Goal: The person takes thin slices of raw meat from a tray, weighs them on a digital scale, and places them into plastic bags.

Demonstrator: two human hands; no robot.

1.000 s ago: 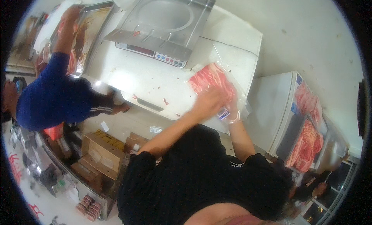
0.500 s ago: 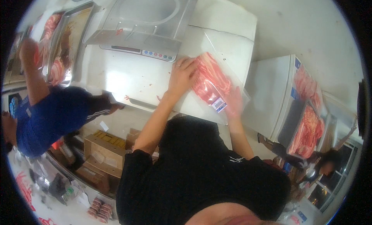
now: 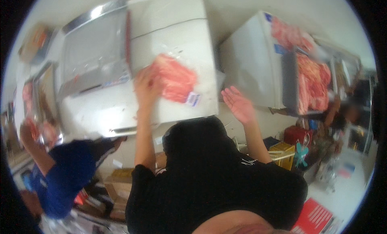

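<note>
A clear plastic bag of sliced red-and-white meat [image 3: 173,79] lies flat on the white tabletop [image 3: 177,32], with a small white and blue label [image 3: 193,99] at its lower right corner. My left hand [image 3: 147,87] is at the bag's left edge, its fingers bent over the plastic, somewhat blurred. Away from the bag, beyond the table's right side, my right hand [image 3: 239,106] is raised with the palm turned up and the fingers stretched out, holding nothing.
A flat cooking or weighing appliance [image 3: 94,44] with a metal top stands left of the bag. Farther left, a person in a blue shirt [image 3: 66,173] reaches toward a metal tray [image 3: 48,93]. On the right, a grey tray of sliced meat [image 3: 312,83] rests on a white cabinet [image 3: 250,60].
My right hand has come off the bag and moved out beyond the table's right side. My left hand stays at the bag's left edge. The whole view has turned to the right.
</note>
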